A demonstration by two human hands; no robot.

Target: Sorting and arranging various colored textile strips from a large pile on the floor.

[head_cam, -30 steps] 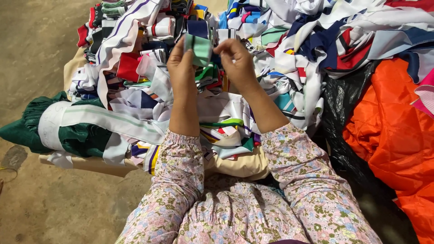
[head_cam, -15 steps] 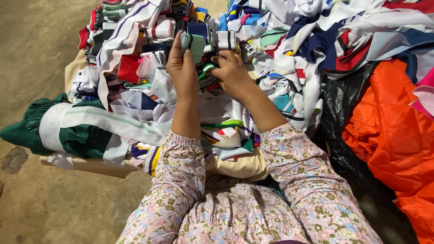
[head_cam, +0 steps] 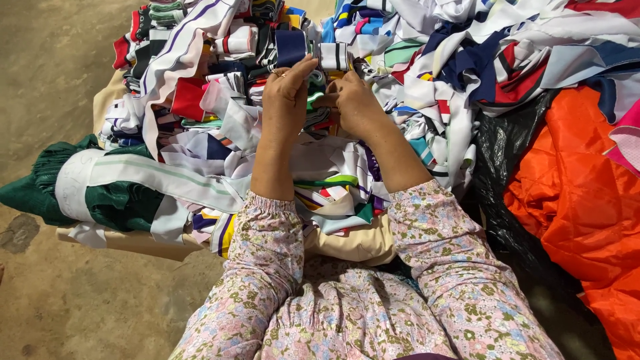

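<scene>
- Sorting step, by the look of it: left hand (head_cam: 285, 100) and right hand (head_cam: 353, 107) pinch a small cloth strip (head_cam: 315, 100), fingers clenched on it.
- Next move likely needs a firm pinch (loose scraps (head_cam: 200, 143) crowd just beneath the fingers).

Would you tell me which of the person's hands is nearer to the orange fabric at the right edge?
The right hand is nearer: the orange fabric lies off to its right, across the heap. The left hand works just beyond it, farther from the fabric.

Orange fabric (head_cam: 573, 200): heaped at the right edge
Black plastic sheet (head_cam: 500, 167): beside the orange fabric
Green cloth (head_cam: 40, 187): bundled, left
Floor (head_cam: 53, 80): bare, dusty
</scene>
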